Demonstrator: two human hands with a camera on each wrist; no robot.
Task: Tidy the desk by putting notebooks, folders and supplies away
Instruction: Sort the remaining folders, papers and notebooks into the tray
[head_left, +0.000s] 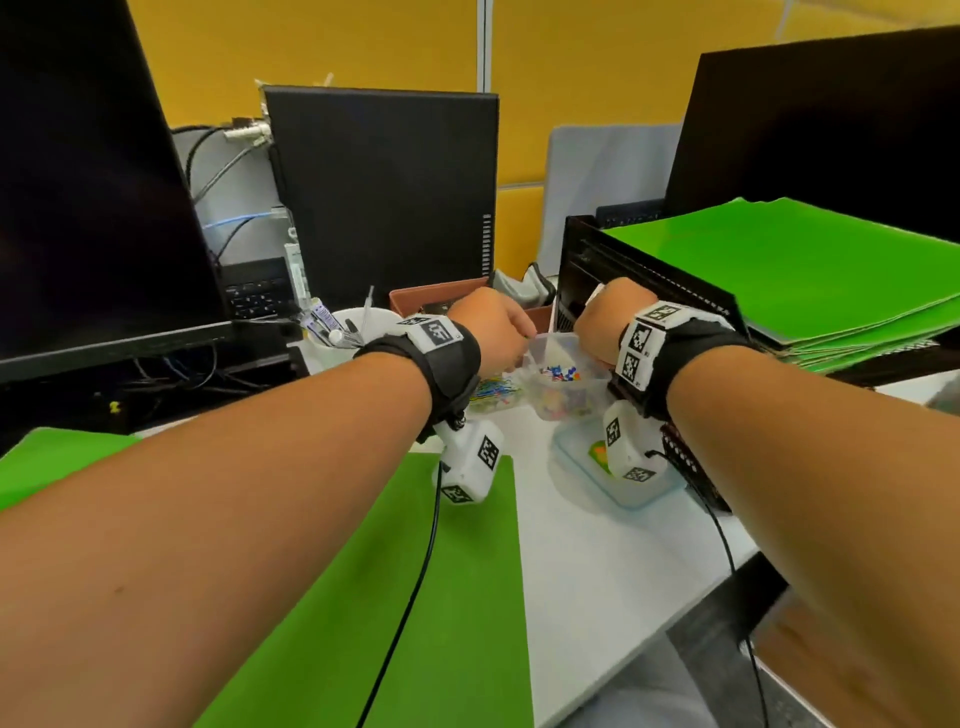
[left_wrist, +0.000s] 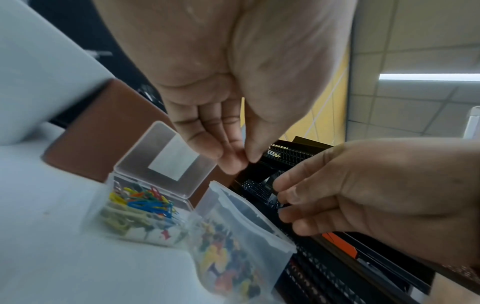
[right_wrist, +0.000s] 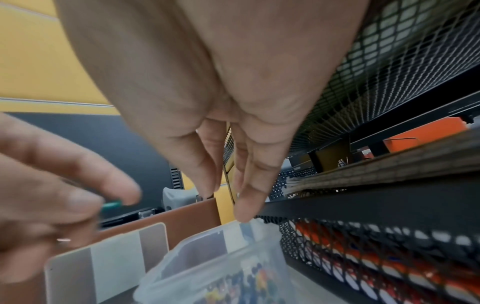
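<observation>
Two pinching hands: left hand (right_wrist: 52, 185) on green pushpin (right_wrist: 111, 205).

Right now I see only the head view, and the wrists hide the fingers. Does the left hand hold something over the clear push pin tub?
Observer: Yes. In the right wrist view the left hand pinches a green push pin.
Operator: Is the paper clip box beside the tub closed?
Observer: No, the left wrist view shows its hinged lid standing open.
Operator: And the right hand?
Observer: One fingertip touches the tub's rim; whether it holds anything, I cannot tell.
</observation>
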